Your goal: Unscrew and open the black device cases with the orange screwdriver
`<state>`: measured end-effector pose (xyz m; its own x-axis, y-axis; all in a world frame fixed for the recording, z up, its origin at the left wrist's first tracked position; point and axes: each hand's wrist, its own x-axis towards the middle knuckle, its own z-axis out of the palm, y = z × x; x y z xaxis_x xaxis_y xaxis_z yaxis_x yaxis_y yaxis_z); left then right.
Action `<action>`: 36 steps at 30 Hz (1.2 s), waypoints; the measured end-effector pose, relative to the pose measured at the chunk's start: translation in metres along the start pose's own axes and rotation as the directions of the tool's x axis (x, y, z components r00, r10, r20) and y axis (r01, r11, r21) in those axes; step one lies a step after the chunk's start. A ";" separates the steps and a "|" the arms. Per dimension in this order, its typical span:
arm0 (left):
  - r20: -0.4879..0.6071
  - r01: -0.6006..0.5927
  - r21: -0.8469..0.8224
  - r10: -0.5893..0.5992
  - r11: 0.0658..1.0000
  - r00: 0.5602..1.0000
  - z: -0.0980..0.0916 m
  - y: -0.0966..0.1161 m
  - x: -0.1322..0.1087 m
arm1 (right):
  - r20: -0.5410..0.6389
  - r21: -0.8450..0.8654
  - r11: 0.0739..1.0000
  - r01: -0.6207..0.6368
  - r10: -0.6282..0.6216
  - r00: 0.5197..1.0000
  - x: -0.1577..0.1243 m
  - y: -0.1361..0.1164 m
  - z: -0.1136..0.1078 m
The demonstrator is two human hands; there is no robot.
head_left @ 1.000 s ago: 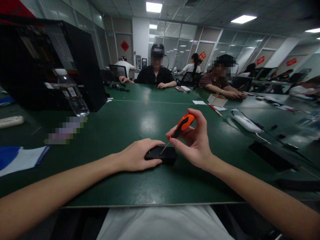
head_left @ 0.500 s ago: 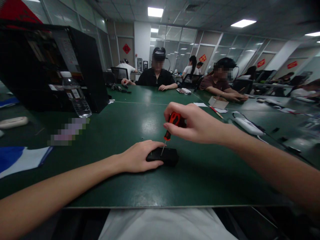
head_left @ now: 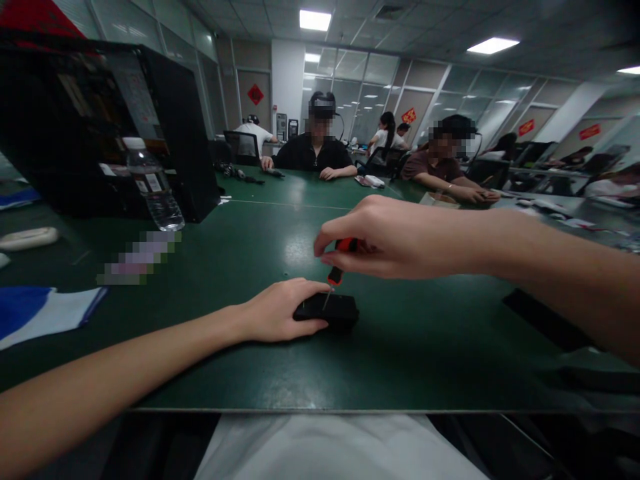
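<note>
On the green table (head_left: 240, 373) lies a black box-shaped block (head_left: 343, 310). My left hand (head_left: 287, 310) grips its left end, thumb on the near side and fingers on the far side. My right hand (head_left: 380, 240) is closed around the red and black handle of a screwdriver (head_left: 335, 275). The screwdriver stands slightly tilted, and its thin shaft meets the top of the block near my left fingertips. What lies under the tip is too small to make out. A thin upright pin shows on the block's left part.
A black computer case (head_left: 185, 133) stands at the left, with a water bottle (head_left: 157, 193) before it. A blue and white cloth (head_left: 50, 313) lies at the left edge. Across the table sits a person in black (head_left: 315, 157); another person (head_left: 445, 167) sits at the right.
My right wrist and forearm have swung up and turned, with the hand now more over the screwdriver handle. The left hand and block stay in place. The person opposite has shifted a hand.
</note>
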<state>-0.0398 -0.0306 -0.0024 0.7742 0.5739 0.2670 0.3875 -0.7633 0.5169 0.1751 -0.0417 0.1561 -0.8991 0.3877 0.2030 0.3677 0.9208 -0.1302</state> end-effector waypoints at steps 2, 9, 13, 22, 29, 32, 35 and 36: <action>0.002 0.001 0.000 -0.001 1.000 1.000 0.000 0.000 0.000 | -0.002 0.056 0.998 0.032 -0.032 0.999 0.002 0.001 -0.001; 0.012 -0.002 -0.003 0.002 1.000 1.000 -0.002 0.000 0.000 | 0.115 0.122 0.990 0.069 -0.083 0.990 0.002 -0.001 -0.017; 0.017 -0.029 -0.035 0.030 0.999 0.999 -0.003 0.000 0.002 | 0.155 0.030 0.999 0.037 -0.041 0.987 -0.001 -0.004 -0.017; 0.016 -0.055 -0.141 0.058 0.989 0.998 -0.009 -0.003 0.002 | 0.239 -0.168 0.985 0.044 -0.003 0.971 -0.004 -0.012 -0.018; -0.004 0.013 -0.144 -0.014 0.989 1.000 -0.007 -0.007 0.002 | 0.254 -0.211 0.973 0.093 -0.037 0.966 -0.002 -0.012 -0.013; -0.002 0.038 -0.154 -0.038 0.987 0.999 -0.006 -0.008 0.002 | 0.252 -0.253 0.962 0.098 -0.032 0.967 -0.002 -0.014 -0.012; 0.002 0.051 -0.166 -0.052 0.985 0.999 -0.005 -0.008 0.002 | 0.273 -0.347 0.933 0.094 0.005 0.962 -0.002 -0.015 -0.010; 0.004 0.051 -0.169 -0.051 0.984 0.999 -0.005 -0.008 0.002 | 0.289 -0.385 0.918 0.091 0.026 0.957 -0.002 -0.014 -0.009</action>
<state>-0.0438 -0.0214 -0.0019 0.7554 0.6110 0.2365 0.3366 -0.6716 0.6601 0.1741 -0.0554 0.1667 -0.9196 0.3826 -0.0893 0.3469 0.8974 0.2725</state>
